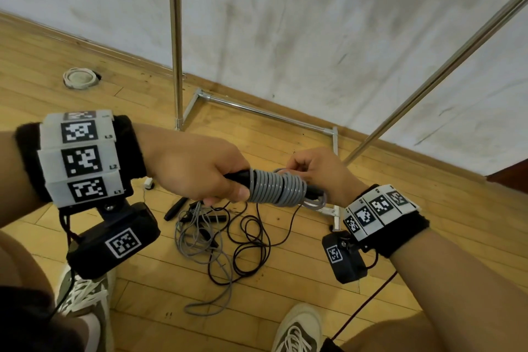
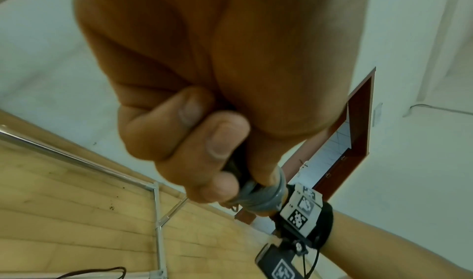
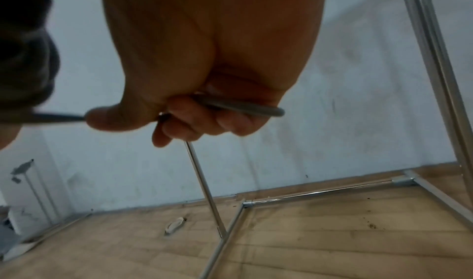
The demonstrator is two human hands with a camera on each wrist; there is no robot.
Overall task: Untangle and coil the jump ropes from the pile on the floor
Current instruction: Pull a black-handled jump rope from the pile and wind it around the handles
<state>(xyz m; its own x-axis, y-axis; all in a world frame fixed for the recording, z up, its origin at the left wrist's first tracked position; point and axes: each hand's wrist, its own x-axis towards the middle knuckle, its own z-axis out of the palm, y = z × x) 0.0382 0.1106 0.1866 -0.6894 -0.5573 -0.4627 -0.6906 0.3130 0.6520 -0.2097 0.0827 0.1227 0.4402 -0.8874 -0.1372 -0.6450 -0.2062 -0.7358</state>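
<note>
My left hand [image 1: 200,177] grips the black handles of a grey jump rope [image 1: 275,187], whose cord is wound in tight turns round those handles. The same coil [image 2: 266,199] shows below my curled left fingers [image 2: 217,141] in the left wrist view. My right hand [image 1: 311,171] pinches the loose end of the grey cord [image 3: 243,107] at the far end of the coil. On the wooden floor below lies a tangled pile [image 1: 223,240] of thin black and grey rope with black handles [image 1: 175,208].
A chrome clothes rack [image 1: 178,37] stands against the white wall, its base bars [image 1: 265,113] on the floor just behind the pile. A round floor fitting [image 1: 80,77] sits at the back left. My two shoes [image 1: 85,291] flank the near floor.
</note>
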